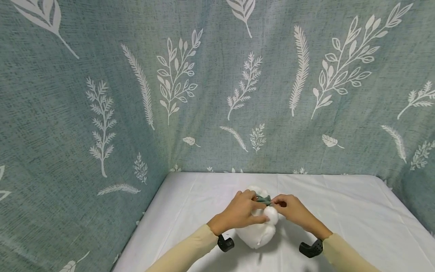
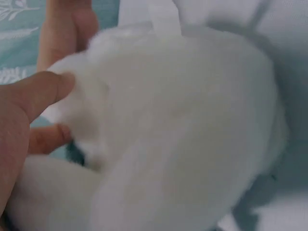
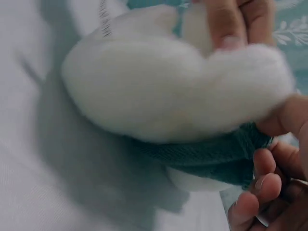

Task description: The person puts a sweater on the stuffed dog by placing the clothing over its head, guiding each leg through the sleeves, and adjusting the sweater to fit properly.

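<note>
Nearest, two pale-yellow fabric sleeves point(image 1: 185, 251) reach in, one from eight o'clock and one from four o'clock of a soft, rounded white plush toy point(image 1: 255, 235). Beneath each wrist sits a small black wrist-worn device point(image 1: 310, 249). The left hand point(image 1: 238, 211) lies at the toy's ten o'clock, partly open with bent fingers and a spread thumb; the left wrist view shows a lobe of white plush held between thumb and finger — whether its other fingers also have hold of cloth cannot be told. The right hand point(image 1: 293, 212) is at two o'clock, nearly closed, fingers bent, thumb and fingertips pinching the edge of a dark-teal knitted cloth point(image 1: 264, 200). That cloth shows at the toy's twelve to one o'clock, against the plush; how it is fastened is hidden. A narrow white fabric tag point(image 2: 167, 18) stands out from the toy at twelve o'clock in the left wrist view. The toy itself is at five o'clock from the centre of the head view, over a white cloth-covered table point(image 1: 197, 196). Farthest off — rising from the table's twelve o'clock edge — hangs a grey-green fabric curtain point(image 1: 272, 94) printed with white leaves and sprigs.
</note>
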Demonstrator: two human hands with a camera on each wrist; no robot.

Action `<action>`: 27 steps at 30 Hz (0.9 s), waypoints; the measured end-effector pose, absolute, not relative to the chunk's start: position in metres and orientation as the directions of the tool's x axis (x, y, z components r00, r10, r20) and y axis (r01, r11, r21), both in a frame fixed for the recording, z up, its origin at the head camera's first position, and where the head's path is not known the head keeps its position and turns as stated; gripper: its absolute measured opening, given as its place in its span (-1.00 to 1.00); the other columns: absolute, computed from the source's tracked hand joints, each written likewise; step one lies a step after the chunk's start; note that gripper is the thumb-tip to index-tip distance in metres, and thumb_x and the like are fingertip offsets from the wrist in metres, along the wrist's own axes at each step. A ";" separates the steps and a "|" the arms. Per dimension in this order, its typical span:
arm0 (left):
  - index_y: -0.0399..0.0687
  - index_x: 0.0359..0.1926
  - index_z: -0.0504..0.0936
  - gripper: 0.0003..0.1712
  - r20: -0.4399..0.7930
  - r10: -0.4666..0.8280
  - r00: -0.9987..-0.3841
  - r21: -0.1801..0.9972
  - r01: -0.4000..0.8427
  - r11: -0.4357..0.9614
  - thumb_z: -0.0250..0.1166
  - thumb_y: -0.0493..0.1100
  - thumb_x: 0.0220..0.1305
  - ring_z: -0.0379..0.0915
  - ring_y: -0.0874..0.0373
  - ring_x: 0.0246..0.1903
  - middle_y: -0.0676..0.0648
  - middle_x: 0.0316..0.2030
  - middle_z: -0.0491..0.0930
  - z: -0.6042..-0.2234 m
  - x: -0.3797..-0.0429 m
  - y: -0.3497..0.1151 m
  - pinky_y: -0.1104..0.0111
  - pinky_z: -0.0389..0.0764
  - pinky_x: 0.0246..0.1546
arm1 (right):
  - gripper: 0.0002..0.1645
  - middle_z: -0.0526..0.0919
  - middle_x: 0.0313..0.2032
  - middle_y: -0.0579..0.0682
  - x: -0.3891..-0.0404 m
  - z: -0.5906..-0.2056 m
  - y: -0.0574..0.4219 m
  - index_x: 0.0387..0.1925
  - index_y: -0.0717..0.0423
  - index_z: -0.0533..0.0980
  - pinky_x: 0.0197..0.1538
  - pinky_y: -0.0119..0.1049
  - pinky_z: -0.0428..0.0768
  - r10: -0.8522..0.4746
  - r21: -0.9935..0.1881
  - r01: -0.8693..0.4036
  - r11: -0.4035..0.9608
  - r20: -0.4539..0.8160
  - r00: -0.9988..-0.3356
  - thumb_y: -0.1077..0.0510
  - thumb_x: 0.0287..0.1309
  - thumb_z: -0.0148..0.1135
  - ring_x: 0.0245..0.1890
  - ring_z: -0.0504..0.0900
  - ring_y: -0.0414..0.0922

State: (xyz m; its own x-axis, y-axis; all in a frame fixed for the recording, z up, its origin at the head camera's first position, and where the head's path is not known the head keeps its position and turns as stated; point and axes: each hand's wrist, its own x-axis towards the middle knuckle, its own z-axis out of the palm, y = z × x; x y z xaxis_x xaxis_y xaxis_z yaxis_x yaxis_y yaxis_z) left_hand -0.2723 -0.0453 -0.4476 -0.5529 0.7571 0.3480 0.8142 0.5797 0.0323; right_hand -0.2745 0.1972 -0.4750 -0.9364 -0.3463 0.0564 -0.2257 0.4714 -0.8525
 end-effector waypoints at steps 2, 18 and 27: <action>0.26 -0.03 0.84 -0.62 0.371 0.733 -0.570 0.020 0.794 0.607 0.35 0.30 0.33 0.11 0.28 -0.40 0.17 -0.42 0.31 -0.449 -0.272 -0.042 0.43 0.07 -0.36 | -0.70 0.63 -0.26 0.01 -0.274 -0.471 0.202 -0.03 0.13 0.67 -0.42 -0.24 0.51 -0.360 -0.888 -0.183 0.422 0.021 -0.933 -0.01 0.47 0.23 -0.42 0.46 -0.12; 0.21 -0.58 0.80 -0.71 0.544 0.487 -0.683 0.093 0.626 0.775 0.54 0.21 0.11 0.06 0.21 -0.37 0.14 -0.41 0.21 -0.459 -0.269 -0.021 0.44 0.12 -0.34 | -0.69 0.51 -0.37 0.04 -0.259 -0.447 0.217 -0.17 0.20 0.59 -0.46 -0.32 0.42 -0.520 -0.903 -0.240 0.356 0.022 -0.854 0.00 0.49 0.20 -0.49 0.35 -0.21; 0.17 -0.63 0.39 -0.50 0.555 0.448 -0.701 0.138 0.609 0.781 0.61 0.10 -0.01 0.17 0.27 -0.46 0.18 -0.51 0.36 -0.467 -0.272 -0.019 0.47 0.24 -0.39 | -0.74 0.64 -0.26 0.08 -0.255 -0.448 0.212 -0.08 0.07 0.65 -0.47 -0.30 0.46 -0.583 -0.867 -0.334 0.370 0.063 -0.810 -0.01 0.50 0.19 -0.46 0.45 -0.21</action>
State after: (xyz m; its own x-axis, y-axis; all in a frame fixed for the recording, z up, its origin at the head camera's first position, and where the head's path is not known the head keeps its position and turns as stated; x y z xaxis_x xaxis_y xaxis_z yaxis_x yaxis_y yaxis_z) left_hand -0.2720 -0.0193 -0.4670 -0.7008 0.4478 0.5553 0.6088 0.7812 0.1384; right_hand -0.2553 0.2124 -0.4480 -0.8100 -0.5831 0.0627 -0.3336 0.3702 -0.8670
